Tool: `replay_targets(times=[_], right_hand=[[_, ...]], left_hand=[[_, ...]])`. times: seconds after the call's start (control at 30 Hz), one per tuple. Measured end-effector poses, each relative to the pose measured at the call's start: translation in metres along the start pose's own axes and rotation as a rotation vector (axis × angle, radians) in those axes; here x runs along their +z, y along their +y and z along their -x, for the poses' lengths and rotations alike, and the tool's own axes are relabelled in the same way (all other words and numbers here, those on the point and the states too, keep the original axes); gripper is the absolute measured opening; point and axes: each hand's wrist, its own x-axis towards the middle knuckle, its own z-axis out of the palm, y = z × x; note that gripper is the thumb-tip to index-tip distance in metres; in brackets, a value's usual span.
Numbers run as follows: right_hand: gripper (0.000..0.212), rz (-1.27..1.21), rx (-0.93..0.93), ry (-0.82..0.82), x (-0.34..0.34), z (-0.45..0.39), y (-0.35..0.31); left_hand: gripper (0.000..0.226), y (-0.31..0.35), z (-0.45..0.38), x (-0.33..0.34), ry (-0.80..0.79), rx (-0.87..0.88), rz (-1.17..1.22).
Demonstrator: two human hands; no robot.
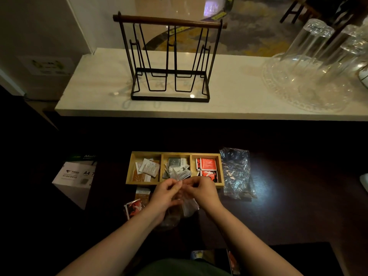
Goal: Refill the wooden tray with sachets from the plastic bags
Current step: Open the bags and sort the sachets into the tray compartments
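Gripping a clear plastic bag [188, 207] between them, the left hand [166, 193] and right hand [203, 191] meet just short of the near rim of the wooden tray [175, 153], fingers pinched on the crinkled film at its mouth. The bag hangs down toward six o'clock from the hands, and its contents cannot be made out.

The tray lies on the dark table [288, 212] with three compartments side by side. White sachets [148, 167] fill the one at nine o'clock, grey sachets [177, 168] the middle, red sachets [208, 166] the one at three o'clock. The hands overlap the near wall between the middle and red compartments.

At three o'clock of the tray, touching or just beside its side wall, lies an empty-looking crumpled bag [236, 172]. Beyond it the table is bare out to its edge. At seven o'clock of the hands, loose sachets [137, 202] lie on the table just outside the tray's near wall, close under the left wrist.

At twelve o'clock, above the tray, a pale counter edge [199, 114] overhangs; on it stand a wire rack [169, 62] and upturned glasses [318, 56]. A paper box [77, 180] sits well apart at nine o'clock.
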Motion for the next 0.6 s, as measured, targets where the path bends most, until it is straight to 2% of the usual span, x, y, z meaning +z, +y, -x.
replay_targets(times=[0.13,0.27,0.4,0.5,0.6], right_hand=[[0.01,0.028,0.046,0.025,0.0,-0.003,0.003],[0.01,-0.135,0.204,-0.066,-0.004,-0.007,0.004],[0.014,-0.169,0.236,-0.035,-0.007,-0.007,0.002],[0.016,-0.084,0.153,0.11,-0.021,-0.01,0.004],[0.009,0.228,-0.09,0.207,-0.04,-0.007,0.003]], left_hand=[[0.017,0.005,0.005,0.005,-0.012,0.05,-0.077],[0.017,0.011,0.006,0.001,-0.027,0.1,-0.231],[0.015,0.016,0.01,0.002,-0.056,0.087,-0.308],[0.015,0.023,0.014,-0.009,-0.074,0.053,-0.396],[0.017,0.038,0.014,-0.032,-0.067,0.09,-0.608]])
